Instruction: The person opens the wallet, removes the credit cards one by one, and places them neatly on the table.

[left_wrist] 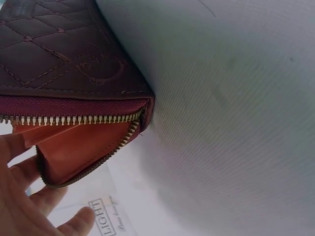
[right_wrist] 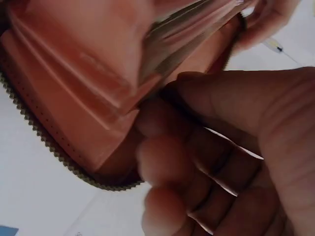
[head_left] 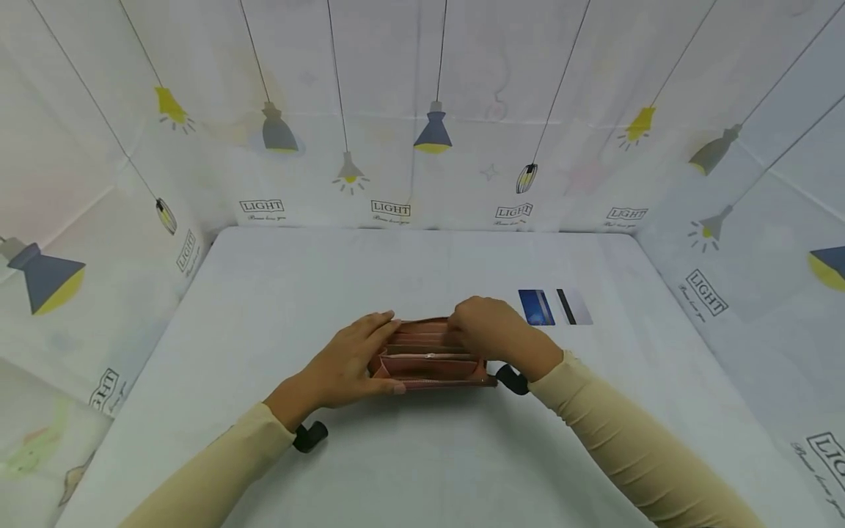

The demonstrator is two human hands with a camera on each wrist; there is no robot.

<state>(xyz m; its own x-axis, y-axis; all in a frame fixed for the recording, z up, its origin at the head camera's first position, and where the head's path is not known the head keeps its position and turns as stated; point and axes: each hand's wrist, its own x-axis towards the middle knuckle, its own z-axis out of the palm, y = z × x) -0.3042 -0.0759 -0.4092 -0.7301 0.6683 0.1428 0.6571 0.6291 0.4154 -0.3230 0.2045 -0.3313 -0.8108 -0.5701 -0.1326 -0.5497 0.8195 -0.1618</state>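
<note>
A brownish-red zip wallet (head_left: 432,369) stands unzipped on the white table, its inner pockets facing up. Its quilted outside (left_wrist: 54,49) and brass zip teeth show in the left wrist view. My left hand (head_left: 343,363) grips the wallet's left end, thumb along the near edge and fingers at the far side. At the far right corner, my right hand (head_left: 498,330) has curled fingers inside the wallet. In the right wrist view, thumb and forefinger pinch at the edge of an orange inner pocket (right_wrist: 98,83); whether a card lies between them is hidden.
Right of the wallet, a blue card (head_left: 536,306) and a white card with a black stripe (head_left: 574,306) lie side by side on the table (head_left: 330,271). A cloth printed with lamps (head_left: 389,147) hangs around the back and sides.
</note>
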